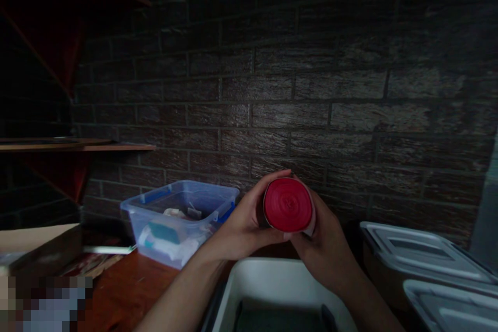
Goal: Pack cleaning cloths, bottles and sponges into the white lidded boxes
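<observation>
A tightly wound red roll (288, 205), its round end facing me and showing rings like layered plastic film, is held up between both hands. A pale wrapper edge shows at its lower right. My left hand (243, 225) curves round its left side, fingers over the top and thumb beneath. From the right, my right hand (324, 238) grips it, with the thumb under the lower edge and the other fingers mostly hidden behind. Just below the hands stands an open white bin (272, 274) with something dark inside that I cannot make out.
A clear blue-tinted plastic box (155, 241) holding white and teal items stands left on the brown wooden surface (124, 290). Grey-lidded containers (424, 249) are at the right. Shelves (116, 148) jut out at left from the dark brick wall (272, 88). A cardboard box (46, 249) sits far left.
</observation>
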Demonstrator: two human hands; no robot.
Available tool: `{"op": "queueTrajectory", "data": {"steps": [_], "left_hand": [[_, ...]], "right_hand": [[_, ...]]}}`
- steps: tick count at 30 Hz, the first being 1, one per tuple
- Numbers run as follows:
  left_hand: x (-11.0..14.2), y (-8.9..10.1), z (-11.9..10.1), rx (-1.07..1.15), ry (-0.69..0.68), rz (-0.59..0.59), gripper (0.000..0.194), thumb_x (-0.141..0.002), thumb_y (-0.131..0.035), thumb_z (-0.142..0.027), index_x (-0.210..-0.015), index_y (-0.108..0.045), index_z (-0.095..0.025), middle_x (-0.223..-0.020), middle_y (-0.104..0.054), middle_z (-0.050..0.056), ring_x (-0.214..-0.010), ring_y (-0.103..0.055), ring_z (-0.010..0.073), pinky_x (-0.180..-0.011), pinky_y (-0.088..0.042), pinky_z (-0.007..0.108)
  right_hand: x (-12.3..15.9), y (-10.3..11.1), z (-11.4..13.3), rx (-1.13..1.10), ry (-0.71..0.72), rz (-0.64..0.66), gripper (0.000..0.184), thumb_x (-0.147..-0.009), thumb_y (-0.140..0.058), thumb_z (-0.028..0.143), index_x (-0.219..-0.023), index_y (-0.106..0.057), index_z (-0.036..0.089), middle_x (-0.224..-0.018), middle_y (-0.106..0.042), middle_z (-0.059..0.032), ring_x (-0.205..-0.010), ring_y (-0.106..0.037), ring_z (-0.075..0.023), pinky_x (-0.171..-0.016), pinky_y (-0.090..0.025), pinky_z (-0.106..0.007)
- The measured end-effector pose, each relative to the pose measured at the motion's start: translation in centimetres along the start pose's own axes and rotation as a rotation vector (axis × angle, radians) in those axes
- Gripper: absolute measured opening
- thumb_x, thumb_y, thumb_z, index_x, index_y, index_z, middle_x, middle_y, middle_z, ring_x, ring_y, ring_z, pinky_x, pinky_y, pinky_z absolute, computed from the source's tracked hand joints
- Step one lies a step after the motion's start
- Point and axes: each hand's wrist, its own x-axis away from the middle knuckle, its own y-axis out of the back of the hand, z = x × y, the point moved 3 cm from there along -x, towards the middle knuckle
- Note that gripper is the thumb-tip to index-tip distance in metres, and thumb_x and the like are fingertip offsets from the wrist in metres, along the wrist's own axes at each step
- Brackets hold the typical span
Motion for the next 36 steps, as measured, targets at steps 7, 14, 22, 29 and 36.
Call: {"op": "queueTrajectory", "data": {"steps": [7, 14, 22, 29, 36], "left_hand": [[-0.1, 0.0, -0.4, -0.018, 0.004, -0.017, 0.093, -0.068, -0.089, -0.006, -0.148, -0.049, -0.032, -0.151, -0.053, 0.009, -0.134, -0.054, 0.031, -0.107, -0.049, 0.039], [-0.2, -0.1, -0.2, 0.008, 0.013, -0.081, 0.093, -0.066, -0.089, -0.006, -0.147, -0.052, -0.03, -0.151, -0.054, 0.009, -0.139, -0.05, 0.0324, -0.113, -0.045, 0.041], [-0.4, -0.1, 1.5, 0.238, 0.264, -0.342, 0.057, -0.088, -0.078, -0.033, -0.14, -0.059, -0.019, -0.128, -0.071, 0.01, -0.117, -0.066, 0.0269, -0.105, -0.049, 0.038], [-0.6, 0.2, 3.3, 0.409, 0.425, -0.394, 0.047, -0.096, -0.065, -0.045, -0.133, -0.059, -0.018, -0.12, -0.073, 0.012, -0.1, -0.073, 0.0228, -0.08, -0.063, 0.031], [-0.9, 1.0, 4.0, 0.825, 0.549, -0.107, 0.052, -0.105, -0.04, -0.045, -0.139, -0.052, -0.007, -0.108, -0.075, 0.022, -0.087, -0.079, 0.0316, -0.063, -0.067, 0.037]], "right_hand": [[0.0, 0.2, 0.3, 0.016, 0.001, 0.004, 0.083, -0.077, -0.065, 0.003, -0.154, -0.043, 0.026, -0.153, -0.052, -0.0075, -0.141, -0.05, -0.0272, -0.119, -0.043, -0.046], [-0.2, 0.4, 0.2, -0.038, -0.037, 0.023, 0.083, -0.08, -0.067, 0.006, -0.156, -0.042, 0.026, -0.157, -0.049, -0.0074, -0.146, -0.045, -0.0299, -0.121, -0.039, -0.051], [-0.3, 0.4, -0.4, -0.197, -0.194, 0.073, 0.071, -0.093, -0.07, 0.034, -0.157, -0.042, 0.028, -0.155, -0.052, -0.0077, -0.137, -0.055, -0.0289, -0.114, -0.047, -0.051], [0.0, 0.7, -1.4, -0.144, -0.341, -0.032, 0.063, -0.095, -0.064, 0.055, -0.15, -0.052, 0.028, -0.15, -0.058, -0.0096, -0.136, -0.056, -0.0303, -0.117, -0.042, -0.056], [-0.5, 0.9, -1.2, -0.169, -0.24, -0.025, 0.047, -0.1, -0.057, 0.051, -0.143, -0.061, 0.033, -0.146, -0.061, -0.005, -0.132, -0.058, -0.0292, -0.115, -0.043, -0.054]]}}
